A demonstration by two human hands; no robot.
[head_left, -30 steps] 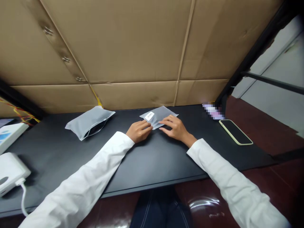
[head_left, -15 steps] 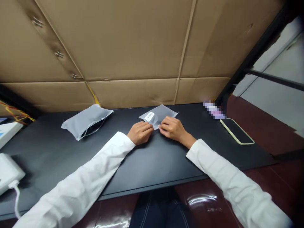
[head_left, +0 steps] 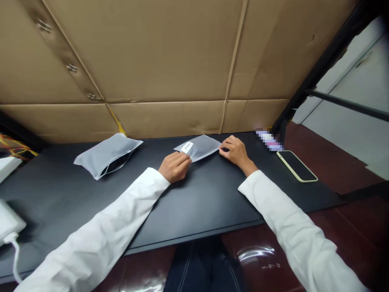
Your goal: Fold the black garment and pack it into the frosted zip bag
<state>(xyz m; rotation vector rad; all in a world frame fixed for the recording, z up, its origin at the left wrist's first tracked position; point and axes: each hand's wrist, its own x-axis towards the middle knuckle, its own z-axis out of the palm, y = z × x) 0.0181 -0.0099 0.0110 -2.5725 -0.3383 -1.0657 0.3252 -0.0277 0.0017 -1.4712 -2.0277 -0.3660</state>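
A frosted grey plastic bag (head_left: 200, 148) with a white barcode label (head_left: 187, 147) lies flat on the black table mat (head_left: 206, 202). My left hand (head_left: 174, 167) grips its lower left edge, and my right hand (head_left: 236, 152) pinches its right end with curled fingers. A white sleeve covers each of my forearms. To the left, a second frosted bag (head_left: 106, 156) lies apart from both hands, with a dark opening along its near side.
A cream-cased smartphone (head_left: 296, 166) lies at the mat's right edge, beside a pixelated object (head_left: 269, 140). A white device (head_left: 7, 219) with a white cable sits at the left. A cardboard wall (head_left: 164, 61) rises behind the mat, and a dark red floor (head_left: 334, 219) lies to the right.
My right hand has moved to the right, out to the bag's right end. The bag now lies flatter and longer, and its label has shifted left. The view has shifted slightly.
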